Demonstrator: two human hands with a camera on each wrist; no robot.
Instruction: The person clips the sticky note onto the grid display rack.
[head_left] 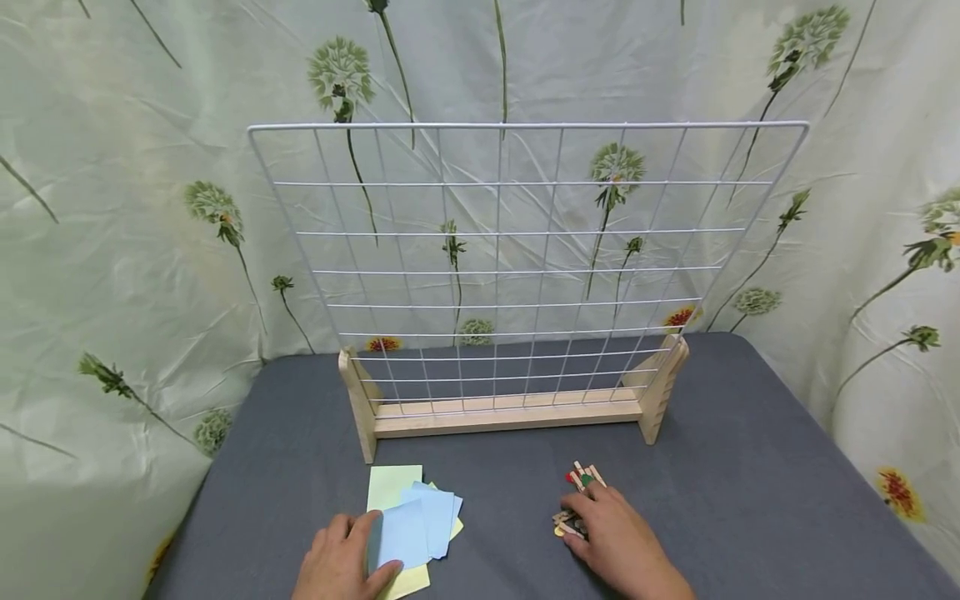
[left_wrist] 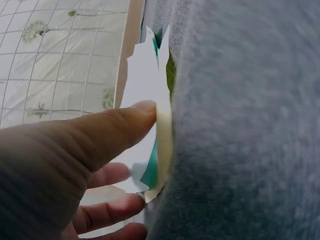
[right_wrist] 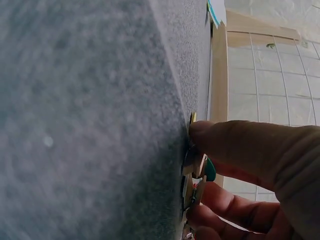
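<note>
Before the rack's left end, the left hand is half closed, thumb and fingers gripping opposite edges of a blue note; the head view cuts off its wrist. Other blue notes and pale green sheets lie partly hidden beneath. Before the rack's right half, pegs lie on the tabletop, mostly covered by the right hand, thumb and fingers curled round them; individual pegs are hard to make out.
</note>
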